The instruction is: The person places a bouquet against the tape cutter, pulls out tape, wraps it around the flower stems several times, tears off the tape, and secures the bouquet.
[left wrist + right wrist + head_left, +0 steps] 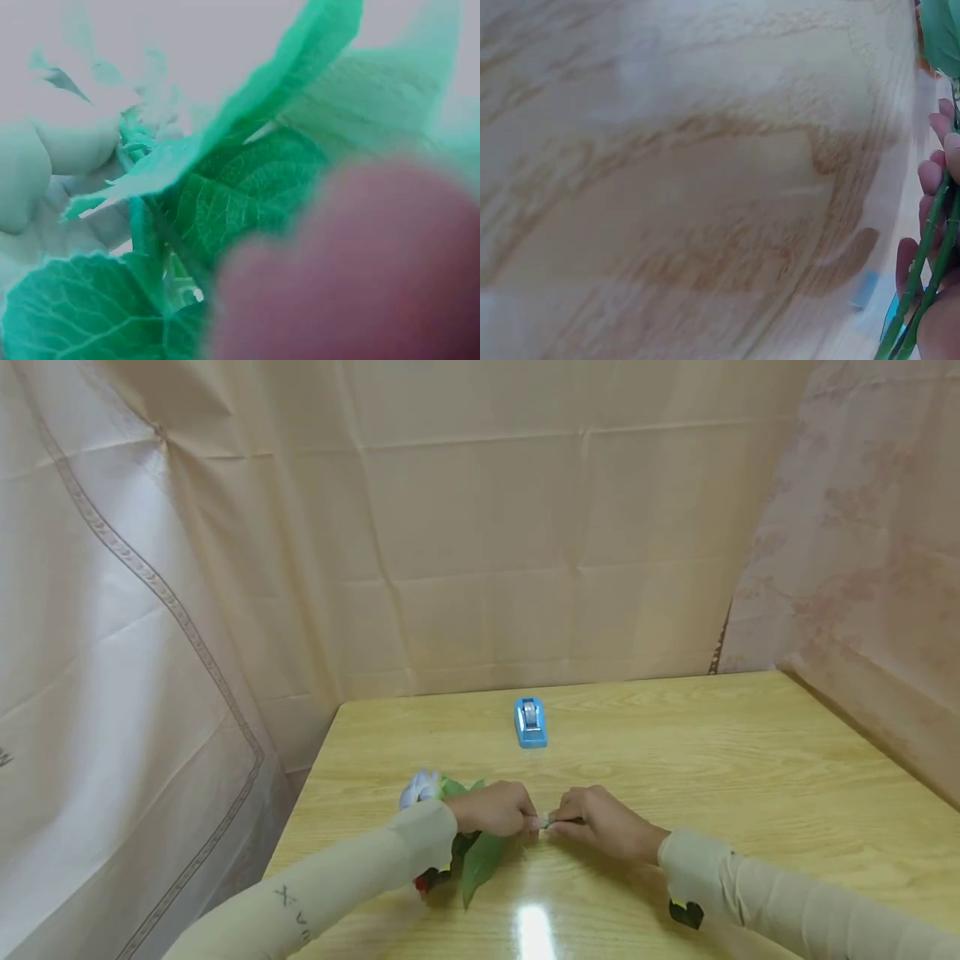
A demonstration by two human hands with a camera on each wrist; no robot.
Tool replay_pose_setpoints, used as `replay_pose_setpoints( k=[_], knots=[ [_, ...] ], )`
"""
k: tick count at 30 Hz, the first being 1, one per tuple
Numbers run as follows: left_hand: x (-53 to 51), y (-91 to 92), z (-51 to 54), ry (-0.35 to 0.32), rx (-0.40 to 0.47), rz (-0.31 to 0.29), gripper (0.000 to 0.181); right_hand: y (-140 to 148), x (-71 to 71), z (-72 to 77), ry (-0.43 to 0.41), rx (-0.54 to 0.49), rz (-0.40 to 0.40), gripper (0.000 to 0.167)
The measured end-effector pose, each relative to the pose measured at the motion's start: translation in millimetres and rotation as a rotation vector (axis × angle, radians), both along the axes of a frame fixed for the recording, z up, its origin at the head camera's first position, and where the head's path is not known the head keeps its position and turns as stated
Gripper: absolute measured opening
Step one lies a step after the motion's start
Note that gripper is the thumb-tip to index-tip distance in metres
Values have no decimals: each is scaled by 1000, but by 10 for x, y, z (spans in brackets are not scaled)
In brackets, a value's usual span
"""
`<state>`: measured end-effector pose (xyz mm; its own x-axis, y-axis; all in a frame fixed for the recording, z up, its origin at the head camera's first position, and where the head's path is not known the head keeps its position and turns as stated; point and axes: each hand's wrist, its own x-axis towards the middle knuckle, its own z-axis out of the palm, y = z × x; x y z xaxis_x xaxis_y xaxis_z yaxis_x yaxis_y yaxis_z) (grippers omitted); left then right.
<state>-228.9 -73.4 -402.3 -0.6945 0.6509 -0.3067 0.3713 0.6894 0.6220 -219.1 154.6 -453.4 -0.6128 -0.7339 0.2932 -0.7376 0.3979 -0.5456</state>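
Observation:
A flower with a pale lilac-blue bloom [420,787] and broad green leaves [482,862] lies to the left, partly behind my left forearm. My left hand [495,810] pinches its stem area, fingers curled, with leaves hanging below the palm. Close by on the right, my right hand [606,823] pinches the stems just past the left fingertips. Two green stems [930,247] run side by side through the fingers in the right wrist view. Veined leaves [240,195] fill much of the left wrist view, where a blurred pink patch hides part.
A blue tape dispenser [531,727] with a roll in it stands on the wooden table [675,743], beyond both hands. Hanging cloth [480,527] encloses the back and sides. A small dark and yellow object [686,913] shows beneath the right wrist.

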Motion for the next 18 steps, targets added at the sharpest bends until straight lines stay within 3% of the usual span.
replay_pose_setpoints(
  k=[3, 7, 11, 18],
  knots=[
    [-3, -1, -22, -31, 15, 54, 31, -12, 13, -1, 1, 17, -15, 16],
    [7, 10, -45, 0, 16, 92, 26, -32, 33, 0, 4, 24, -26, 16],
    [34, 30, -54, 53, 0, 109, 25, -41, 41, -5, -5, 25, -33, 16],
    [63, 37, -63, 87, 24, 97, 22, -25, 42, -14, 27, 42, -67, 16]
  ],
)
